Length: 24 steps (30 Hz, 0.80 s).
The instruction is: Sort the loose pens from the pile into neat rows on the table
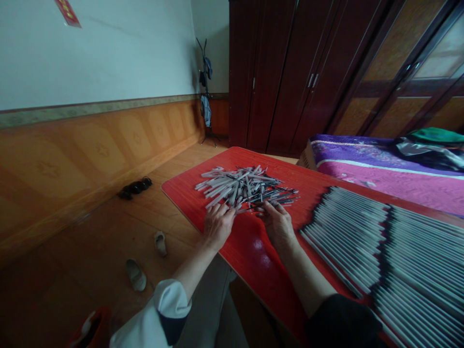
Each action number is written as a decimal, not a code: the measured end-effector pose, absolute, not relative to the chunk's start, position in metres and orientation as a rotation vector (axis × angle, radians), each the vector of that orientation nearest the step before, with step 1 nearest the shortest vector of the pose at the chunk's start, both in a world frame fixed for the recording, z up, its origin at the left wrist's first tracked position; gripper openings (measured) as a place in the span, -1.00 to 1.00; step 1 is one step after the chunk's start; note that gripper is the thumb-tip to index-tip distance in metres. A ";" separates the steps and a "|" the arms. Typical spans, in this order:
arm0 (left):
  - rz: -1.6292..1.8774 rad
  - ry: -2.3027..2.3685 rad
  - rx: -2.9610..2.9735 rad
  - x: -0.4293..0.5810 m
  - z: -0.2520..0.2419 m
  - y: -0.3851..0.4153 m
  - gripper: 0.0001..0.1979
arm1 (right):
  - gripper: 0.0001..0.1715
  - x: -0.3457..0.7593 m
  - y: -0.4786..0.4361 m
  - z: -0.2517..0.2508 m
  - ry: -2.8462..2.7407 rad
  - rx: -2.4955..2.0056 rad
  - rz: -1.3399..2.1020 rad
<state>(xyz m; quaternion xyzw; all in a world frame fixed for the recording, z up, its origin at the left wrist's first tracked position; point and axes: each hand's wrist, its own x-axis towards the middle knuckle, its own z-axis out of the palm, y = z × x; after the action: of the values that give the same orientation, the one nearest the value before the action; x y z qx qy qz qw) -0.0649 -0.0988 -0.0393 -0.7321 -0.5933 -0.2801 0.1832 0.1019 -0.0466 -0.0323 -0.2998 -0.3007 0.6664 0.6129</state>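
Note:
A loose heap of thin white and black strips (239,183) lies on the red table (253,246). At its near left edge is my left hand (218,223), fingers curled and closed, with the tip of a pale strip showing by the fingertips. My right hand (277,223) is at the near right edge of the heap, thumb and fingers pinched together close to some dark thin pieces. What exactly each hand grips is too small to make out. Right of my right arm, slim white rods with black ends (348,232) lie side by side in two rows.
A bed with a purple and pink cover (362,169) stands behind the table's right side. Dark wardrobes (275,72) line the back, beside a coat stand (206,82). Pale shoes (136,274) and black footwear (135,187) lie on the floor at left.

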 end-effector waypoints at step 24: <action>-2.060 -1.853 -1.770 -0.077 -0.044 -0.092 -0.81 | -0.61 0.092 -0.060 -0.052 -1.398 -1.168 0.951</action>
<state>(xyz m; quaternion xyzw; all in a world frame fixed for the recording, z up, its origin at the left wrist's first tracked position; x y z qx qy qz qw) -0.0766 -0.0922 -0.0436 -0.5369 -0.5622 -0.6248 -0.0731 0.0916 -0.0603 -0.0523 -0.4867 -0.5824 0.3960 0.5169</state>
